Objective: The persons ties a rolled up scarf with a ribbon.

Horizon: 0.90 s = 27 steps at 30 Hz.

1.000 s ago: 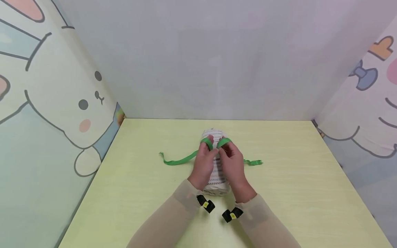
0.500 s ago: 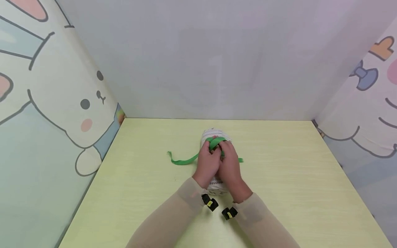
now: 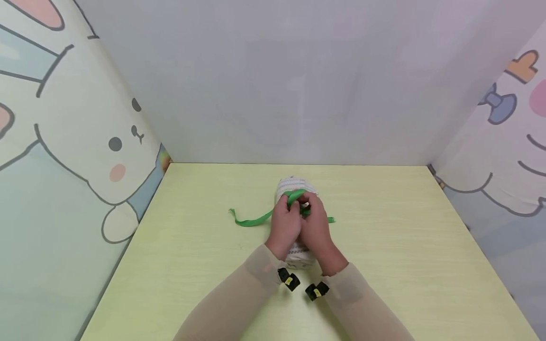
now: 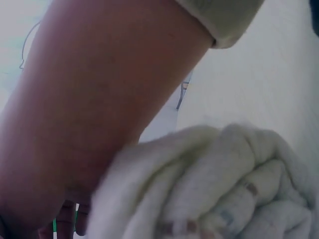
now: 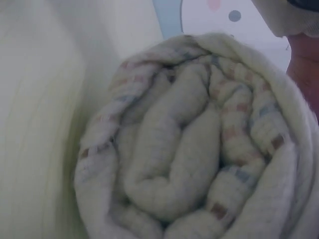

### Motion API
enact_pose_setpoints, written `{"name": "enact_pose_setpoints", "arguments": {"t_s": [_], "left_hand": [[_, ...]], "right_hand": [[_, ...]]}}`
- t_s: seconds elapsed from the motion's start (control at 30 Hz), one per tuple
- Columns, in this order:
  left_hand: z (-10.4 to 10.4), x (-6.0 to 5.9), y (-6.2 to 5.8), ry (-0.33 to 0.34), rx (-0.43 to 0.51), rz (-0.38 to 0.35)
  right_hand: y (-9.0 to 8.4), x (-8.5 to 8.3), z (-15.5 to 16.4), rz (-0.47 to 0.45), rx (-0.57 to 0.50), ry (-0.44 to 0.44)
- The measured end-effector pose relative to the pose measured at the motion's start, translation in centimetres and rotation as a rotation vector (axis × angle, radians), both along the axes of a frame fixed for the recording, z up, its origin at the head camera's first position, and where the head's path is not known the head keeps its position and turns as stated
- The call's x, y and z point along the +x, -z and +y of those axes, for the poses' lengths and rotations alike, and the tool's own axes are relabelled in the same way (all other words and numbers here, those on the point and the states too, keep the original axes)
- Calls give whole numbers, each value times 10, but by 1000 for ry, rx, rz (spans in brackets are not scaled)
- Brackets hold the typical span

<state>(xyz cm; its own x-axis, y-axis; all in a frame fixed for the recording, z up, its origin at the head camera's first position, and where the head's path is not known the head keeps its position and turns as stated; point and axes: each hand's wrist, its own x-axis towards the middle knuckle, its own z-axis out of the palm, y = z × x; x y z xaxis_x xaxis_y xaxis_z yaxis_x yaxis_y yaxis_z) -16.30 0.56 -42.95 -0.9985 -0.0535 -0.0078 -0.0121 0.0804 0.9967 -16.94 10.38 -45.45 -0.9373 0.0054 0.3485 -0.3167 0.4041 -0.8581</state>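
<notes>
Rolled towel (image 3: 294, 189) lying mid-worktop (image 3: 384, 265), long axis running near to far, spiral end facing the near edge (image 5: 189, 149). Green ribbon (image 3: 251, 219) crossing over the roll, one tail trailing left on the worktop, a shorter tail poking out right. Left hand (image 3: 285, 226) and right hand (image 3: 314, 227) pressed side by side on top of the roll, fingers curled and pinching the ribbon where it crosses. Wrist views filled by the towel's rolled end; ribbon barely glimpsed as a green sliver in the left one. Cartoon rabbit panel (image 3: 115, 142) standing at left.
</notes>
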Motion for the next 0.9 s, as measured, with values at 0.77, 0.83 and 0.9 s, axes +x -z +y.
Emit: {"name": "enact_pose_setpoints", "arguments": {"t_s": [0.77, 0.83, 0.9], "left_hand": [[-19, -7, 7, -46, 18, 35], [-21, -7, 8, -44, 1, 46], [-23, -7, 9, -39, -20, 56]], "right_hand": [[-4, -5, 10, -76, -133, -25], [-2, -6, 13, -65, -72, 19], [-2, -6, 17, -42, -4, 65]]}}
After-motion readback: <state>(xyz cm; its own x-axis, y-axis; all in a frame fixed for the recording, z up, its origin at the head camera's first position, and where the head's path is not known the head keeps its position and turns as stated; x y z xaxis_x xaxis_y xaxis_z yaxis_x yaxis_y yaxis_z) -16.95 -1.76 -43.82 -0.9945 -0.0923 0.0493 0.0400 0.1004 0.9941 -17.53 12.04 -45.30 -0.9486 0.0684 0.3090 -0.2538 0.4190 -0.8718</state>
